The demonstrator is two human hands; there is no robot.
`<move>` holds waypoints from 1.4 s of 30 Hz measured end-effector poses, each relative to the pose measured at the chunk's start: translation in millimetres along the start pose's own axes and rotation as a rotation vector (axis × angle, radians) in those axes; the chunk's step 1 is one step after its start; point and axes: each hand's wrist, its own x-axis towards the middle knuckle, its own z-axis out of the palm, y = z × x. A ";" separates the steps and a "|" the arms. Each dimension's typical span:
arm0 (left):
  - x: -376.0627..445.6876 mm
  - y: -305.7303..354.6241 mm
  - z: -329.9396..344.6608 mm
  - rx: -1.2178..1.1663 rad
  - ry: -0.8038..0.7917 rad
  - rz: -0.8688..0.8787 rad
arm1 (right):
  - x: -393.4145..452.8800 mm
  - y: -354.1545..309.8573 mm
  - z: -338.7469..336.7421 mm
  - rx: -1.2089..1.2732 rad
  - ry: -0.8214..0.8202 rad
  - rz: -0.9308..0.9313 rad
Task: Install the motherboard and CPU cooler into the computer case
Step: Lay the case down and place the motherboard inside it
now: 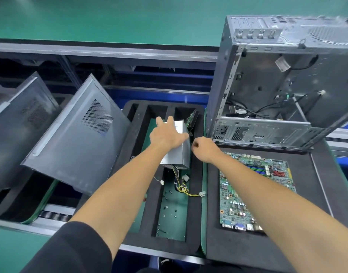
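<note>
A green motherboard (254,194) lies flat on a dark foam pad (299,223) at the right. Behind it stands the open grey computer case (267,81), with loose cables inside. In the black foam tray (137,154) in the middle sits a silver power supply (179,152), its wire bundle (181,184) trailing toward me. My left hand (167,134) grips the top of the power supply, fingers spread over its far edge. My right hand (202,148) curls against the box's right edge. No CPU cooler is visible.
Two grey case side panels (74,134) lean at the left over the conveyor. A small green board (193,119) stands in the tray behind the power supply. Several loose screws (173,209) lie in the tray's green-floored compartment. A green bench runs along the back.
</note>
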 end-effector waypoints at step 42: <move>-44.1 -16.8 41.2 0.390 -0.570 0.082 | -1.5 -12.8 39.2 -0.036 -0.199 0.077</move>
